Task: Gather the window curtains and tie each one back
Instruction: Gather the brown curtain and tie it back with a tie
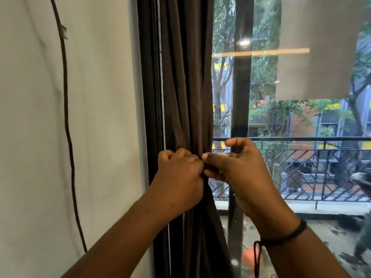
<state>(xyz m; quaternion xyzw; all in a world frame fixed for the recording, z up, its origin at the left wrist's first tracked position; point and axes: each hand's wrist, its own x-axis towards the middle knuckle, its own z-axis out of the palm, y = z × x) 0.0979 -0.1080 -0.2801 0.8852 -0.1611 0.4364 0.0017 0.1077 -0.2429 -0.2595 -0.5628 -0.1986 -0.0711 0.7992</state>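
My two hands meet at a dark brown curtain point(180, 87) gathered into a tight bundle against the left edge of the window point(301, 121), beside the white wall point(100, 117). My left hand point(178, 175) is curled closed around the bunched folds. My right hand point(236, 167) pinches the fabric at the bundle's right edge between thumb and fingertips. A dark thread band point(285, 235) circles my right wrist. A black cable point(66, 117) runs down the wall.
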